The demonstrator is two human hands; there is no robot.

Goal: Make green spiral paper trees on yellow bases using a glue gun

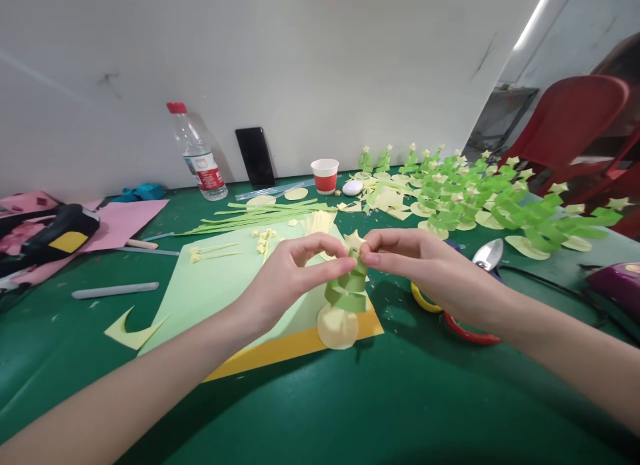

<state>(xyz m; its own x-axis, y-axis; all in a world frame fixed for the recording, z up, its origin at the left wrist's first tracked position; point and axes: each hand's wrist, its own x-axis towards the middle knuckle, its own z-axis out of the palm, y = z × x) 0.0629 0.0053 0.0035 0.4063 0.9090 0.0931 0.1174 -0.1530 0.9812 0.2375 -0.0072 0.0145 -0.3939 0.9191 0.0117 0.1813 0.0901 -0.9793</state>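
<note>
A small paper Christmas tree (pixel 349 298) is between my hands, made of a spiralling green strip above a round pale-yellow base (pixel 338 327). At its tip sits a pale-yellow paper star (pixel 354 242). My left hand (pixel 295 271) pinches the upper green strip from the left, thumb and forefinger closed. From the right, my right hand (pixel 415 255) pinches the tree's top just under the star. Below my left hand lies a light green sheet (pixel 200 298) over an orange one (pixel 260 358). Scissors (pixel 470 328) with red and yellow handles lie beneath my right forearm.
Many finished paper trees (pixel 460 191) crowd the back right. Green strips (pixel 250 217), a paper cup (pixel 325 178), a water bottle (pixel 203 161) and a phone (pixel 255 157) stand or lie at the back. Pink paper (pixel 125 225) is left; a purple device (pixel 617 288) is right.
</note>
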